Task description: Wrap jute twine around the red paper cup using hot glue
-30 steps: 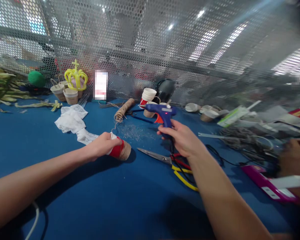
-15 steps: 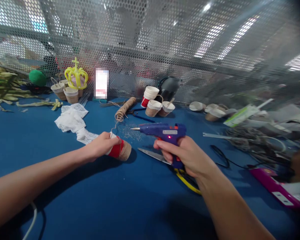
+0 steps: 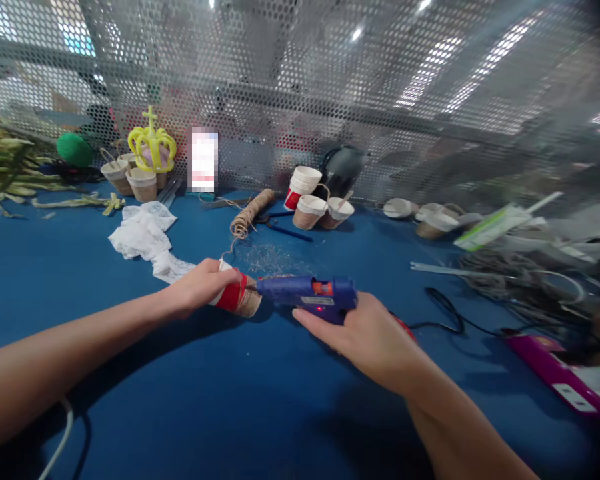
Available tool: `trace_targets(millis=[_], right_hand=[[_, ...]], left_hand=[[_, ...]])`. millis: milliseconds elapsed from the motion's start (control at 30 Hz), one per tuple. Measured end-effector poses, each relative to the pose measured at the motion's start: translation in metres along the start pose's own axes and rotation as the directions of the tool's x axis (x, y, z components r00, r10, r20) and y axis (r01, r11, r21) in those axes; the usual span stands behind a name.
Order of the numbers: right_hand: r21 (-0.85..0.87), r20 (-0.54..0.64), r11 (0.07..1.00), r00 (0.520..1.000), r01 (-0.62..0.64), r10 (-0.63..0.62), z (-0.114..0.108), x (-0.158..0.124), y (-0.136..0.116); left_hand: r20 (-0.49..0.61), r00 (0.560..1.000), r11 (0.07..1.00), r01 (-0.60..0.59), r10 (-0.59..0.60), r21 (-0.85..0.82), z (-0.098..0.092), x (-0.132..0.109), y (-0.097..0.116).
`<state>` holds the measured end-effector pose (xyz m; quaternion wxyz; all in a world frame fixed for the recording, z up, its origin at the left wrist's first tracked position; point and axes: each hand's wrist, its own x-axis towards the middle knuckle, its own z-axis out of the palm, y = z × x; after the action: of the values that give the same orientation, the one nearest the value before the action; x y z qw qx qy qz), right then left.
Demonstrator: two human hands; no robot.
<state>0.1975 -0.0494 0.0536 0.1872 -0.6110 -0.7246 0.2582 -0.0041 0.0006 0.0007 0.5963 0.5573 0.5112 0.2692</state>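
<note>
My left hand (image 3: 200, 287) is closed around a red-and-white paper cup (image 3: 227, 298), which lies tilted on its side just over the blue table. Twine (image 3: 249, 304) is wound around the cup's lower end, and a strand runs from the cup to a twine spool (image 3: 251, 212) behind it. In my right hand (image 3: 373, 343) is a blue glue gun (image 3: 300, 291) with a small red light lit. Its nozzle points left and meets the cup near the edge of the wound twine; whether it touches cannot be made out. White lace (image 3: 143, 233) lies beyond my left wrist.
Pliers (image 3: 290, 231) and several twine-wrapped cups (image 3: 310, 212) stand behind. At the right lie glue sticks (image 3: 440, 269), a black cord (image 3: 445, 310) and a purple power strip (image 3: 555, 373). A yellow crown (image 3: 151, 147) and phone-like screen (image 3: 204, 160) sit near the mesh wall (image 3: 260, 80).
My right hand has brought the glue gun left and down, so its nozzle is now at the cup. The scissors under that hand are now hidden. My left hand keeps its hold.
</note>
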Motion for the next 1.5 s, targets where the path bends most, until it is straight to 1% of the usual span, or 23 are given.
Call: trace_targets(millis=[100,200,333,567,833,1000,1067,1167,1300,1500], right_hand=[[-0.027,0.0,0.999,1.0,-0.02,0.02,0.0011,-0.0001,-0.0015],[-0.04,0.014,0.999,1.0,0.001,0.0,0.0016,-0.0011,-0.003],[-0.059,-0.009,0.998,1.0,-0.008,0.007,0.0013,-0.003,-0.0055],[-0.089,-0.042,0.996,0.999,0.015,-0.019,0.0008,-0.0019,-0.006],[-0.079,-0.042,0.996,0.998,0.05,-0.054,0.0022,-0.0054,-0.0071],[-0.096,-0.041,0.995,0.999,0.012,-0.016,0.002,-0.0029,-0.0047],[-0.101,-0.054,0.995,0.999,-0.003,-0.003,0.002,-0.0014,-0.0035],[-0.102,-0.084,0.995,0.996,-0.014,0.005,0.0018,0.0003,-0.0026],[-0.08,-0.06,0.997,0.998,0.007,-0.011,0.0012,0.0022,-0.0007],[-0.074,-0.054,0.997,0.998,0.024,-0.028,0.0007,0.0021,0.001]], left_hand=[[0.004,1.0,1.0,0.012,-0.012,-0.021,0.0005,-0.0009,0.0024],[0.014,1.0,0.999,0.011,-0.011,-0.039,0.0007,-0.0015,0.0039],[0.021,1.0,0.997,0.017,-0.015,-0.072,0.0008,-0.0017,0.0039],[-0.02,1.0,0.999,0.009,-0.01,-0.04,0.0005,-0.0007,0.0011],[-0.052,0.997,0.997,0.049,-0.052,-0.051,0.0032,-0.0042,0.0073],[-0.033,0.998,0.997,0.044,-0.046,-0.06,0.0033,-0.0047,0.0073],[-0.031,0.999,0.998,0.037,-0.039,-0.046,0.0031,-0.0049,0.0071],[-0.036,0.999,1.0,0.003,-0.002,0.025,0.0025,-0.0045,0.0057],[-0.011,0.998,0.993,-0.058,0.06,0.1,0.0015,-0.0026,0.0018],[-0.017,0.998,0.989,-0.059,0.062,0.137,0.0007,-0.0014,-0.001]])
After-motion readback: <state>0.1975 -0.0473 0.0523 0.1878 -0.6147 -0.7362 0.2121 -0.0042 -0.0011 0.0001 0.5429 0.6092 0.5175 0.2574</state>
